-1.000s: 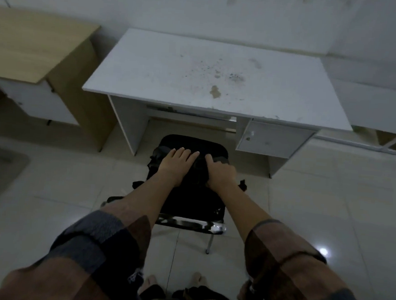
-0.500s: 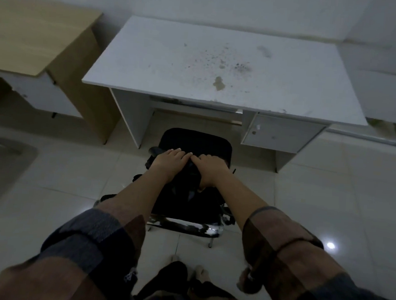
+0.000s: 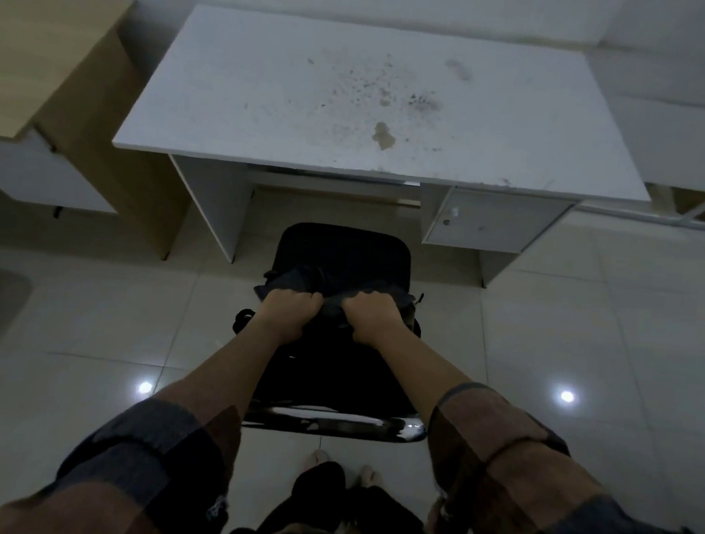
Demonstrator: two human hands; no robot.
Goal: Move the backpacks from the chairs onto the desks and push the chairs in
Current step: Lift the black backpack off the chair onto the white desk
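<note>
A dark backpack (image 3: 337,284) lies on a black chair (image 3: 346,241) that stands on the floor in front of a stained white desk (image 3: 371,97). The chair's chrome back rail (image 3: 331,424) is nearest to me. My left hand (image 3: 291,312) grips the backpack's top fabric with its fingers curled. Beside it, my right hand (image 3: 374,316) grips the same bunched fabric. Most of the backpack's body is lost in the dark against the seat.
A wooden-topped desk (image 3: 44,57) stands at the left, close to the white desk. Another white surface (image 3: 686,123) lies at the right. A drawer unit (image 3: 487,222) hangs under the white desk's right side. Glossy floor tiles surround the chair.
Both hands lay flat on the backpack before; now their fingers have curled and bunched its top fabric. The view has come closer to the desk and chair.
</note>
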